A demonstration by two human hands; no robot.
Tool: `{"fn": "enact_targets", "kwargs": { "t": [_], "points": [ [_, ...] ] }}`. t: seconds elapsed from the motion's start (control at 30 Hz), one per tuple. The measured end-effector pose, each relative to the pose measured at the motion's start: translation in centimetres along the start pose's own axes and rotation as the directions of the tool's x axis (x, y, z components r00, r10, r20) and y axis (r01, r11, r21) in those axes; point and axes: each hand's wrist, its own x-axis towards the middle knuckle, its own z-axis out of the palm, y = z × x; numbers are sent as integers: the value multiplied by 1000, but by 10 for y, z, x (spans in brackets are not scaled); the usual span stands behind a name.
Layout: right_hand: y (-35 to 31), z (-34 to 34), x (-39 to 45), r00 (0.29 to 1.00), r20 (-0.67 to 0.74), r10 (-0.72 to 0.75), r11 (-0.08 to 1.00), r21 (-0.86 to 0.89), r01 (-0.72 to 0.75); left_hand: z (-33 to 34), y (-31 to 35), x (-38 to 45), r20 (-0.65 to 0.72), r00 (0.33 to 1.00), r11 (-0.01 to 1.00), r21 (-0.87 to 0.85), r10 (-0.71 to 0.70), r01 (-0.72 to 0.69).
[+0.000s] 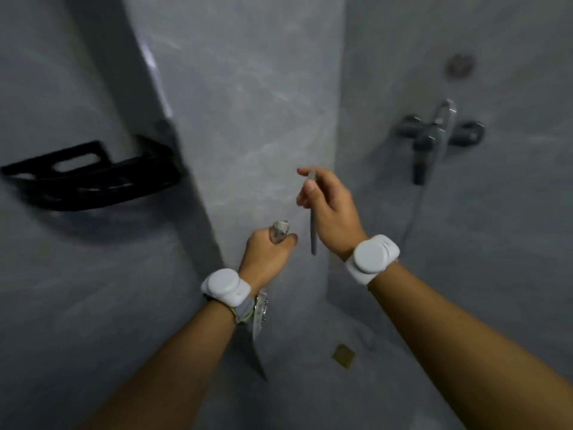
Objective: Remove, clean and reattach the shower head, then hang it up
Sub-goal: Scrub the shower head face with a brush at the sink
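Left hand (266, 254) fist-grips shower head (279, 232) handle, threaded end pointing up-right toward hose (313, 218) end pinched in right hand (328, 209) fingers just above, both apart, hose hanging vertical.

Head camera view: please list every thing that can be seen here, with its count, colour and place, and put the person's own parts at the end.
shower head: one, silver; held in the left hand, threaded end up, disconnected from the hose.
hose: one, grey; its end is in the right hand, a loop hangs below.
mixer tap: one, dark grey with a chrome lever; on the right wall.
corner shelf: one, black; in the left corner.
round wall fitting: one, grey; above the tap, too blurred to identify.
floor drain: one, brass-coloured; on the floor below.
wrist bands: two, white; one on each wrist.
left hand: closed on the shower head.
right hand: closed on the hose.
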Motion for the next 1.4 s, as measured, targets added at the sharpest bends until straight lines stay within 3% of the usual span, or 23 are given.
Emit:
{"fn": "enact_targets", "kwargs": {
  "t": [0.17,0.33,0.5,0.57,0.63,0.67,0.7,0.73,0.77,0.8,0.83,0.9,0.93,0.97,1.13,1.2,1.23,1.27,1.4],
  "points": [
    [39,-99,-71,945,-150,291,955,-21,-297,102,4,-32,298,953,997,-56,62,-47],
    [54,-162,-146,848,-159,506,863,88,-498,169,1,-75,479,863,987,-76,159,-140],
    [57,-220,-235,664,-395,635,768,233,-596,242,1,-129,661,720,976,-104,212,-192],
    [49,-239,-272,559,-519,647,736,231,-636,267,0,-150,726,650,973,-131,226,-192],
    [44,-247,-288,503,-578,643,709,199,-677,276,-2,-155,754,617,972,-135,228,-194],
    [32,-253,-313,424,-677,602,707,206,-676,291,-1,-171,816,520,962,-150,251,-230],
    [30,-253,-318,399,-705,587,707,206,-676,293,-2,-173,828,499,960,-155,256,-235],
    [19,-254,-332,332,-754,567,699,227,-678,299,-2,-183,857,434,951,-180,278,-253],
    [5,-251,-352,248,-815,524,709,255,-657,307,0,-197,899,327,937,-202,293,-285],
    [1,-248,-356,225,-823,521,703,265,-660,307,0,-201,906,298,934,-219,302,-281],
    [-16,-242,-378,139,-876,463,712,273,-647,313,5,-220,934,172,919,-252,312,-303],
    [-27,-234,-395,82,-897,435,703,281,-653,318,6,-236,945,69,910,-287,321,-298],
    [-39,-228,-415,10,-921,390,707,292,-645,322,10,-256,946,-38,896,-318,323,-310],
    [-40,-225,-422,-13,-919,393,705,310,-638,322,10,-263,940,-69,890,-340,335,-303],
    [-89,-207,-499,-331,-920,209,745,369,-556,325,26,-360,847,-434,845,-453,308,-283],
    [-102,-204,-521,-426,-889,168,761,392,-517,325,36,-389,805,-503,841,-482,314,-246],
    [-116,-198,-549,-508,-853,118,779,397,-486,323,41,-426,744,-594,821,-522,305,-232],
    [-125,-196,-568,-548,-831,98,791,400,-464,323,44,-452,712,-640,812,-536,289,-229],
    [-148,-192,-604,-604,-790,107,840,397,-370,332,50,-505,648,-691,798,-577,320,-172]
  ]
}}
